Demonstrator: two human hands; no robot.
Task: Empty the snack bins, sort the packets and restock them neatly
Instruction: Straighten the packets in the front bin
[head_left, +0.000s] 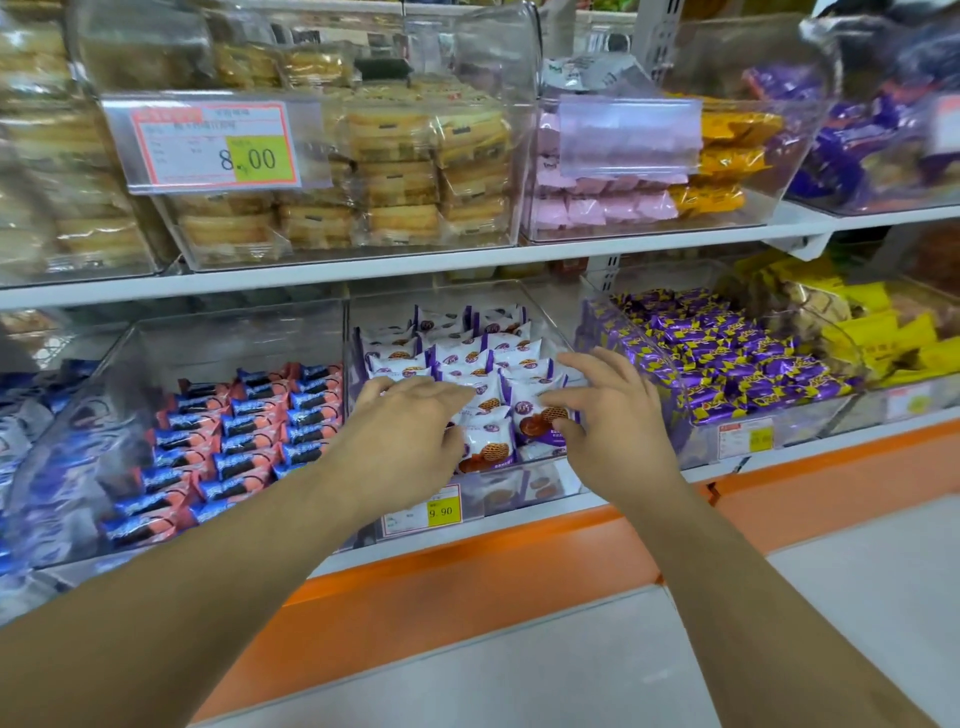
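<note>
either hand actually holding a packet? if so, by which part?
Nothing is clearly held. Left hand and right hand hover with spread fingers over the front white-and-purple packets in the middle clear bin; any touch underneath can't be told.

My left hand (410, 415) and right hand (610, 415) rest spread-fingered on the white packets (467, 358) in the middle bin (524, 483), between blue-red packets (244, 421) and purple ones (727, 353).

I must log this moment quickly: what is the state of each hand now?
Left hand: open, fingers straight, resting on the white waffle packets.
Right hand: open, fingers spread over the same packets, holding nothing.
</note>
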